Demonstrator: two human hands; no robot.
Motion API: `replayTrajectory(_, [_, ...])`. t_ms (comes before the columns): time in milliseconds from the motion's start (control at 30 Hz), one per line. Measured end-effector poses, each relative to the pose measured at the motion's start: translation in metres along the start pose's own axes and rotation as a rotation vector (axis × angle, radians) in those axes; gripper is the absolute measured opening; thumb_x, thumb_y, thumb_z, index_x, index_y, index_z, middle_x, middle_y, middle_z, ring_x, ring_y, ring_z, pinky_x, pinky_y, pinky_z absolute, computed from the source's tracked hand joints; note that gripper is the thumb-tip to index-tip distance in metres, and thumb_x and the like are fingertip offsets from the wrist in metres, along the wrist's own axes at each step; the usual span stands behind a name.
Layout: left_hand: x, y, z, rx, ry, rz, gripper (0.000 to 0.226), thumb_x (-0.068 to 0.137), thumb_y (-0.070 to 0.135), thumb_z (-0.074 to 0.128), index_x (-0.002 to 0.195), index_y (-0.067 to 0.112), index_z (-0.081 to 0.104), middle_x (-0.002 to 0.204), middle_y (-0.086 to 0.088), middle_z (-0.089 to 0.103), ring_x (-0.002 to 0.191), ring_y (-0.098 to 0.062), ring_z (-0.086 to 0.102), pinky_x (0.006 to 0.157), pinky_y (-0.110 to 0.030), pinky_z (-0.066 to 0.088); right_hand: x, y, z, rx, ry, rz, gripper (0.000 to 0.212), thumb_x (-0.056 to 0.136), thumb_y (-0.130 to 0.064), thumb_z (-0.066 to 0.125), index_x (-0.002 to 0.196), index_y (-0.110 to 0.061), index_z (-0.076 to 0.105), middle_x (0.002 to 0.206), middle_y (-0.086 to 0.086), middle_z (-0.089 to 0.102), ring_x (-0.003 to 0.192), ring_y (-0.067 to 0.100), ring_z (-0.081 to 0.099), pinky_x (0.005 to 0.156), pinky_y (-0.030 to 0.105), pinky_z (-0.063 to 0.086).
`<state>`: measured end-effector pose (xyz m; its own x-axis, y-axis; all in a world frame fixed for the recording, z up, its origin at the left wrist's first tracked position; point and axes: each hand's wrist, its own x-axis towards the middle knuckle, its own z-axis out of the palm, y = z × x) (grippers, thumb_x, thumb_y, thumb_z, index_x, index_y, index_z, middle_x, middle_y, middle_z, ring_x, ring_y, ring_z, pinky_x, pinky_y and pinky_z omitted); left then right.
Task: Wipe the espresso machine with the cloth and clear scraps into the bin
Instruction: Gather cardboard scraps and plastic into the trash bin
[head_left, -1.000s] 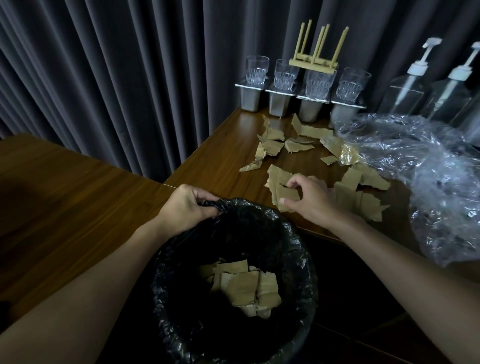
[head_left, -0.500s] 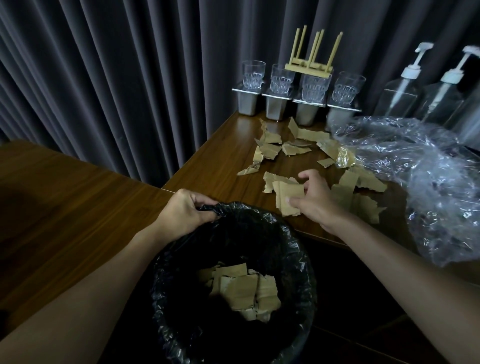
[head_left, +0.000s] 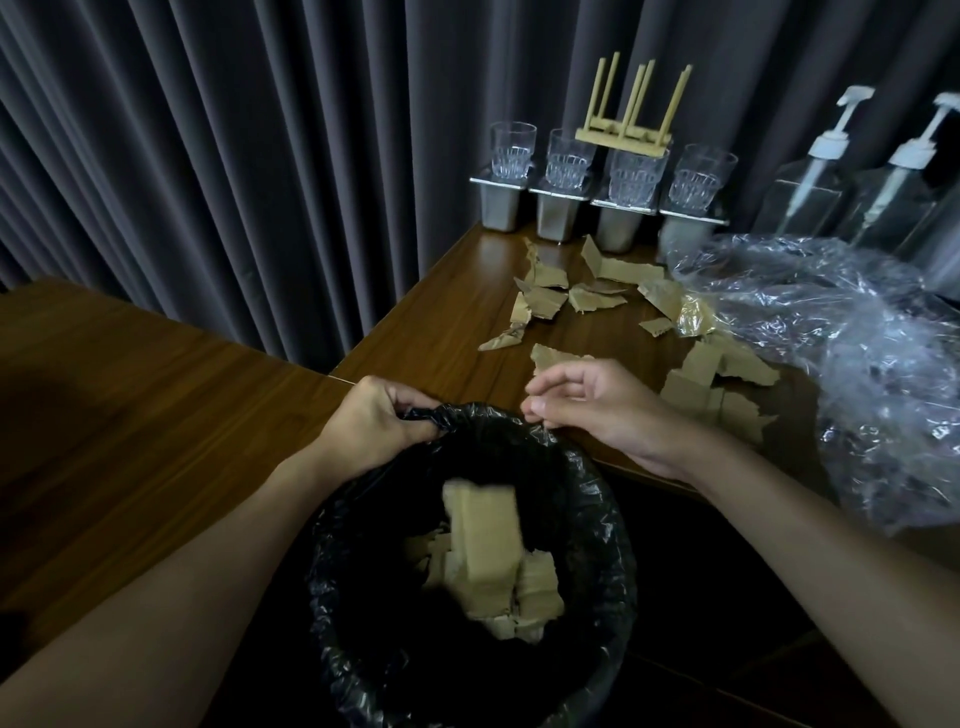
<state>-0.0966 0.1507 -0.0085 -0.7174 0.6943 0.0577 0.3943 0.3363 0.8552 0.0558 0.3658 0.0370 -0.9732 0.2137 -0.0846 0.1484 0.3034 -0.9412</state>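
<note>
Since the earlier frames, the cardboard piece that the right hand (head_left: 597, 410) was pinching at the table edge has left its fingers and now shows as a blurred tan slab (head_left: 485, 540) inside the bin (head_left: 597, 545), above the scraps already lying at the bottom. The right hand has come from the table surface to just over the far rim of the bin, and the camera has dipped a little.

In the head view, the right hand is loose and empty, fingers curled slightly with the thumb apart from them, gripping nothing. The left hand (head_left: 371, 428) is closed on the bunched edge of the black liner (head_left: 431, 415) at the bin's far-left rim. The bin sits low in front of the person, against the near edge of the wooden table (head_left: 431, 332).

More torn cardboard scraps (head_left: 545, 301) are scattered across the table beyond the hands, some near its middle and a second cluster (head_left: 706, 374) just right of the right hand, partly touching a large crumpled sheet of clear plastic (head_left: 857, 364) that covers the table's right side. At the back stand four clear glasses (head_left: 563, 158), each on a small metal container (head_left: 553, 215), with a pale wooden rack (head_left: 623, 132) resting upside down across the middle ones. Two pump bottles (head_left: 810, 182) stand at the far right. A dark pleated curtain (head_left: 234, 156) hangs behind. No espresso machine or cloth shows in this view.
</note>
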Motion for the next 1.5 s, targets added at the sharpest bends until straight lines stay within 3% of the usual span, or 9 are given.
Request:
replayTrajectory(167, [0.001, -0.001, 0.0, 0.002, -0.006, 0.012, 0.024, 0.079, 0.0, 0.076, 0.089, 0.022, 0.079, 0.085, 0.009, 0.077, 0.078, -0.01, 0.074, 0.076, -0.023, 0.059, 0.014, 0.018, -0.009, -0.121, 0.175, -0.025, 0.021, 0.091, -0.01, 0.065, 0.11, -0.017, 0.066, 0.116, 0.0, 0.067, 0.114, 0.014, 0.061, 0.1, 0.03, 0.047])
replayTrajectory(367, [0.0, -0.001, 0.0, -0.007, -0.014, 0.01, 0.024, 0.08, 0.0, 0.076, 0.089, 0.022, 0.079, 0.085, 0.007, 0.078, 0.077, -0.01, 0.074, 0.074, -0.022, 0.059, 0.025, 0.04, -0.02, -0.447, 0.08, 0.108, 0.059, 0.097, -0.026, 0.057, 0.149, -0.025, 0.031, 0.152, -0.008, 0.037, 0.142, 0.011, 0.03, 0.108, 0.027, 0.027])
replayTrajectory(633, [0.001, 0.0, 0.0, -0.023, -0.016, 0.003, 0.023, 0.081, 0.001, 0.075, 0.089, 0.021, 0.078, 0.084, 0.009, 0.077, 0.076, -0.008, 0.073, 0.071, -0.017, 0.057, 0.032, 0.044, -0.02, -0.551, 0.229, 0.014, 0.032, 0.094, -0.035, 0.057, 0.126, -0.028, 0.055, 0.122, -0.013, 0.054, 0.123, 0.016, 0.047, 0.107, 0.052, 0.037])
replayTrajectory(767, [0.0, 0.001, 0.0, -0.015, -0.026, 0.006, 0.023, 0.081, 0.002, 0.075, 0.09, 0.023, 0.078, 0.087, 0.011, 0.077, 0.079, -0.008, 0.073, 0.074, -0.019, 0.058, 0.035, 0.042, -0.018, -0.627, 0.235, 0.057, 0.037, 0.098, -0.042, 0.05, 0.131, -0.026, 0.054, 0.138, -0.009, 0.049, 0.133, 0.019, 0.036, 0.111, 0.052, 0.028])
replayTrajectory(933, [0.0, 0.0, 0.001, -0.02, -0.01, 0.006, 0.024, 0.08, 0.001, 0.075, 0.09, 0.022, 0.078, 0.087, 0.009, 0.077, 0.08, -0.009, 0.074, 0.076, -0.021, 0.059, 0.042, 0.049, -0.016, -0.691, 0.284, 0.07, 0.022, 0.09, -0.048, 0.06, 0.107, -0.034, 0.059, 0.114, -0.014, 0.048, 0.122, 0.02, 0.041, 0.102, 0.044, 0.026])
replayTrajectory(1100, [0.002, -0.002, -0.001, 0.0, -0.018, 0.015, 0.021, 0.08, 0.002, 0.076, 0.094, 0.018, 0.079, 0.089, 0.007, 0.078, 0.082, -0.011, 0.074, 0.079, -0.026, 0.059, 0.044, 0.046, -0.015, -0.739, 0.293, 0.212, 0.062, 0.081, -0.05, 0.071, 0.132, -0.027, 0.045, 0.132, 0.001, 0.046, 0.128, 0.028, 0.037, 0.106, 0.049, 0.03])
replayTrajectory(1267, [0.002, -0.001, -0.004, -0.014, -0.031, -0.008, 0.021, 0.08, 0.001, 0.076, 0.095, 0.017, 0.077, 0.089, 0.006, 0.078, 0.08, -0.011, 0.074, 0.078, -0.028, 0.06, 0.03, 0.025, -0.016, -0.291, 0.316, 0.162, 0.013, 0.096, -0.027, 0.058, 0.099, -0.015, 0.062, 0.092, 0.001, 0.065, 0.086, 0.017, 0.062, 0.067, 0.027, 0.051])
replayTrajectory(1367, [0.001, 0.002, -0.004, -0.021, -0.039, -0.019, 0.022, 0.081, 0.0, 0.075, 0.094, 0.017, 0.077, 0.088, 0.007, 0.077, 0.08, -0.011, 0.074, 0.076, -0.025, 0.06, 0.015, 0.005, -0.014, 0.083, 0.225, 0.084, 0.015, 0.096, -0.021, 0.058, 0.106, -0.013, 0.066, 0.097, 0.005, 0.073, 0.093, 0.019, 0.069, 0.074, 0.03, 0.055])
replayTrajectory(1500, [0.0, 0.004, -0.004, -0.015, -0.04, -0.019, 0.021, 0.081, 0.0, 0.075, 0.094, 0.016, 0.077, 0.087, 0.006, 0.077, 0.077, -0.01, 0.074, 0.072, -0.022, 0.059, -0.001, -0.008, 0.005, 0.056, 0.005, 0.024, 0.022, 0.092, -0.019, 0.063, 0.114, -0.012, 0.065, 0.101, 0.004, 0.074, 0.093, 0.013, 0.071, 0.076, 0.025, 0.055])
